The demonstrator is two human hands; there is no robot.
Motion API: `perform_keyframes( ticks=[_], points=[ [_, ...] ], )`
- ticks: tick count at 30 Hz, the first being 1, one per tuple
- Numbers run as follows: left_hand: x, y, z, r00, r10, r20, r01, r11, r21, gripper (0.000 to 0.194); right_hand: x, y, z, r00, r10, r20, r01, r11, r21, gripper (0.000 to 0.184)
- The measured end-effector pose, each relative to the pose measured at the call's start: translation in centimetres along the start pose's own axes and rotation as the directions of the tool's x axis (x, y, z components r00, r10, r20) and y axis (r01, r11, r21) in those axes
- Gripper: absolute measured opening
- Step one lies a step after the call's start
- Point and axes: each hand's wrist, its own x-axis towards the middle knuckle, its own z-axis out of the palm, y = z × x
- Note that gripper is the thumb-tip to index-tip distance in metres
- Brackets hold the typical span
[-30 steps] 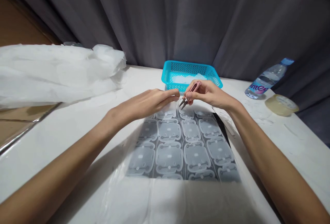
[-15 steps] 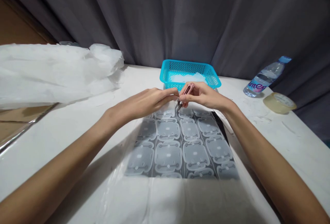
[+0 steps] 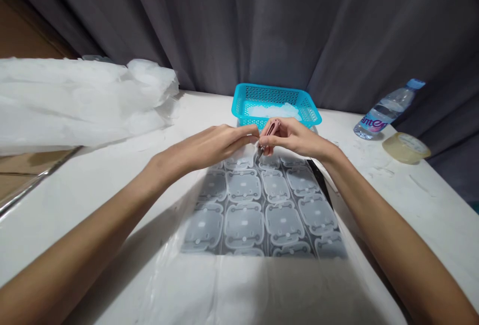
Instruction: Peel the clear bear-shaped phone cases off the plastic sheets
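In my right hand (image 3: 287,135) is a pink utility knife (image 3: 274,128), gripped between thumb and fingers, its dark tip pointing down at the far rows of a translucent sheet (image 3: 245,225). Rows of rounded, frosted shapes with pale outlines cover the sheet, which lies over a dark backing. My left hand (image 3: 224,143) is beside the knife, fingertips pressed together just left of the blade. Whatever lies between those fingertips is too small to make out. Both hands partly hide the sheet's far edge.
Just beyond my hands stands a blue perforated basket (image 3: 277,87) with frosted pieces in it. A water bottle (image 3: 385,110) and a roll of tape (image 3: 406,148) are at the right. Crumpled white wrapping (image 3: 82,100) lies at the left on the white table (image 3: 123,180).
The knife tip has shifted very slightly and the view has tilted a little. Both hands stay in nearly the same place on the sheet.
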Motion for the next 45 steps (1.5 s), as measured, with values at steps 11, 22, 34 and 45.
perform_keyframes(
  ticks=[11,22,34,45],
  points=[
    [-0.2,0.2,0.1,1.0,-0.021,-0.011,0.022,0.999,0.035,0.033,0.1,-0.3,0.4,1.0,-0.006,-0.006,0.006,1.0,-0.03,0.039],
    [0.0,-0.5,0.4,1.0,0.019,-0.018,-0.019,0.999,0.034,0.026,0.1,-0.4,0.5,1.0,0.009,0.001,-0.009,1.0,-0.006,0.041],
    [0.0,-0.8,0.3,0.999,0.019,-0.044,-0.018,1.0,0.021,0.028,-0.8,0.0,-1.4,1.0,-0.003,-0.002,0.003,1.0,0.024,0.035],
    [-0.1,-0.4,0.2,0.999,0.024,-0.029,-0.024,0.999,0.022,0.026,-0.4,0.8,-0.7,1.0,-0.006,0.012,0.005,0.998,0.064,0.033]
  ],
)
